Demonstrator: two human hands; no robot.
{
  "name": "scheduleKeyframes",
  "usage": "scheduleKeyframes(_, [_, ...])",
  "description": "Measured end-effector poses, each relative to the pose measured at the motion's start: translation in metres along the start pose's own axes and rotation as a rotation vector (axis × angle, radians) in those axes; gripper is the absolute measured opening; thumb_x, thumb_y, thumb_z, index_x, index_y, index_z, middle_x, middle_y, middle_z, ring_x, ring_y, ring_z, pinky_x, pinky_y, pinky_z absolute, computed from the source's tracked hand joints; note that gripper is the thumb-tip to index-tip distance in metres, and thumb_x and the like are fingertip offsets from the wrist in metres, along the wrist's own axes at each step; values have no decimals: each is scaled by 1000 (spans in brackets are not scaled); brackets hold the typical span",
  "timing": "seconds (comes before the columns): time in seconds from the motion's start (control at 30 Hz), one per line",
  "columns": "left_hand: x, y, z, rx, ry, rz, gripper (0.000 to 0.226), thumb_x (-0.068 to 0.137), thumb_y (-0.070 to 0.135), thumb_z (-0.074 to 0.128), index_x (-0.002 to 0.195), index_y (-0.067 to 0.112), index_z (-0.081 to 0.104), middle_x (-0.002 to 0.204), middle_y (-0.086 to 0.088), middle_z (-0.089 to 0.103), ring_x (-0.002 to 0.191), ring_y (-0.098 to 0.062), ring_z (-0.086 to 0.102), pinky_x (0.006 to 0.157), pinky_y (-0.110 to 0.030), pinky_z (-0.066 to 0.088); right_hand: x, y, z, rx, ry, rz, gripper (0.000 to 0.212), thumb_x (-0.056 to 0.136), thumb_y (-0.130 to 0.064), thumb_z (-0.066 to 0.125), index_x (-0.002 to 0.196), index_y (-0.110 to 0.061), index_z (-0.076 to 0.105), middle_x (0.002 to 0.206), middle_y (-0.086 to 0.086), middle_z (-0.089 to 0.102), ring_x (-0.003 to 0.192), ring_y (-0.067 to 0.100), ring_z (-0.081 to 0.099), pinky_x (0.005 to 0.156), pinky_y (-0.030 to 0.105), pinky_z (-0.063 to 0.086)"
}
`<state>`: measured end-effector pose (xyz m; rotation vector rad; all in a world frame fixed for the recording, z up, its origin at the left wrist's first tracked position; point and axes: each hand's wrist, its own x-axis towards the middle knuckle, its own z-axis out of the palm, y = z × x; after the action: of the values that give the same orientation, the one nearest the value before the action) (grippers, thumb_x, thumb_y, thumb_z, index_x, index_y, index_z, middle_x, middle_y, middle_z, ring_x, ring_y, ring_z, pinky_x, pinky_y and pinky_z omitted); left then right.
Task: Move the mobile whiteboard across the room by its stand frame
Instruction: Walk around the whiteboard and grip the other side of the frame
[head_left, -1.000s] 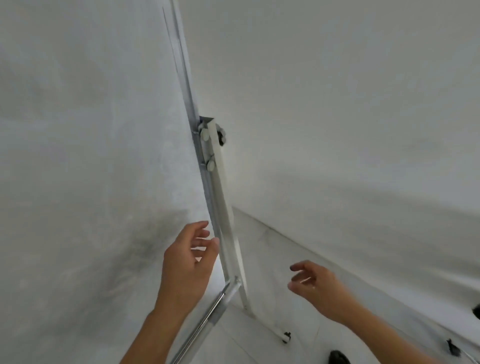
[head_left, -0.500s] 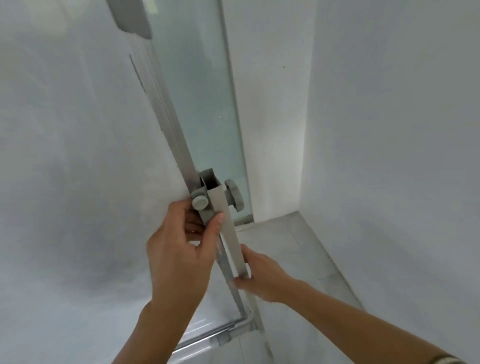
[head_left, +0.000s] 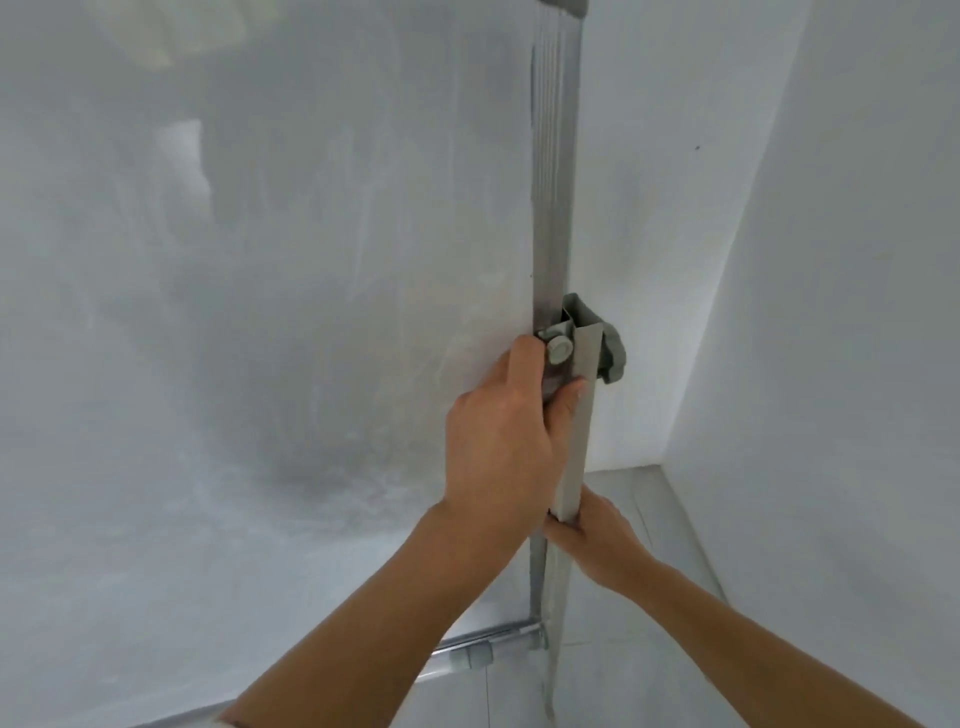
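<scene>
The whiteboard's smudged grey surface (head_left: 260, 312) fills the left of the view, edged by a ribbed aluminium side rail (head_left: 551, 182). A grey upright stand post (head_left: 576, 431) runs down beside that rail, topped by a bracket with a round knob (head_left: 560, 349). My left hand (head_left: 498, 447) is wrapped around the rail and post just below the knob. My right hand (head_left: 592, 535) grips the post lower down, from the right side; its fingers are partly hidden behind the post.
A white wall (head_left: 831, 364) stands close on the right and meets another wall in a corner behind the post. Pale floor tiles (head_left: 644, 519) show below. The board's chrome bottom rail (head_left: 483, 644) runs near the lower edge.
Both hands went from open and apart from the frame to gripping the stand post. The post now stands upright in view, and the view has swung toward the corner.
</scene>
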<state>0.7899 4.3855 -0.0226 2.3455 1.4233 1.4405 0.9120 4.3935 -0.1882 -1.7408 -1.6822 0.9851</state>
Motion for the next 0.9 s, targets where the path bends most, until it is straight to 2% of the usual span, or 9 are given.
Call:
scheduleKeyframes(0.1, [21, 2, 27, 19, 12, 38, 25, 85, 22, 69, 94, 2, 57, 69, -7, 67, 51, -10, 43, 48, -22, 41, 22, 15, -20, 37, 45, 33, 23, 83, -31, 58, 105, -24, 57, 92, 2, 71, 85, 20, 67, 80, 44, 57])
scheduleKeyframes(0.2, [35, 12, 51, -8, -39, 61, 26, 87, 21, 67, 100, 1, 58, 73, -8, 69, 50, -18, 56, 47, -27, 49, 36, 33, -40, 79, 83, 62, 25, 79, -34, 59, 103, -27, 60, 90, -2, 72, 85, 21, 68, 81, 45, 57])
scheduleKeyframes(0.27, [41, 22, 65, -16, -55, 80, 25, 88, 22, 65, 101, 1, 57, 78, -9, 72, 56, -24, 66, 49, -31, 53, 36, 42, -54, 109, 127, 80, 9, 80, -28, 60, 81, -36, 56, 68, -15, 67, 68, 20, 63, 70, 43, 55])
scheduleKeyframes(0.37, [42, 43, 83, -37, -57, 98, 26, 91, 23, 61, 104, 2, 56, 86, -9, 73, 63, -27, 68, 52, -38, 56, 29, 54, -74, 142, 184, 111, 45, 86, -9, 59, 64, -41, 35, 44, -22, 52, 55, 9, 44, 63, 33, 39])
scheduleKeyframes(0.47, [37, 68, 97, -49, -54, 123, 26, 91, 24, 62, 103, 2, 56, 84, -9, 72, 60, -26, 67, 50, -37, 55, 14, 70, -93, 144, 211, 123, 47, 88, -6, 57, 67, -41, 34, 46, -23, 52, 58, 4, 43, 65, 28, 37])
scheduleKeyframes(0.53, [31, 86, 103, -60, -40, 124, 26, 89, 25, 64, 100, 2, 56, 78, -8, 71, 56, -25, 66, 47, -35, 54, 1, 80, -105, 142, 196, 103, 30, 90, -11, 58, 75, -34, 46, 61, -21, 56, 66, 8, 52, 69, 29, 41])
scheduleKeyframes(0.6, [24, 102, 107, -45, -13, 104, 29, 87, 26, 66, 99, 2, 57, 73, -7, 70, 54, -24, 64, 47, -32, 51, -13, 88, -113, 150, 163, 63, 10, 91, -18, 58, 96, -25, 53, 81, -12, 63, 81, 14, 60, 72, 27, 45])
scheduleKeyframes(0.73, [2, 130, 107, -5, 39, 42, 31, 83, 29, 70, 94, 3, 58, 70, -4, 69, 49, -21, 61, 46, -26, 45, -42, 101, -121, 88, 107, 22, 28, 90, -27, 56, 119, -23, 56, 95, -4, 70, 90, 17, 66, 80, 36, 54])
scheduleKeyframes(0.9, [-35, 165, 95, -47, 28, -25, 30, 84, 28, 67, 99, 4, 56, 81, -3, 71, 60, -22, 64, 53, -31, 52, -91, 115, -124, 65, 64, -36, 30, 89, -41, 53, 115, -27, 53, 88, -11, 68, 85, 11, 65, 79, 36, 55])
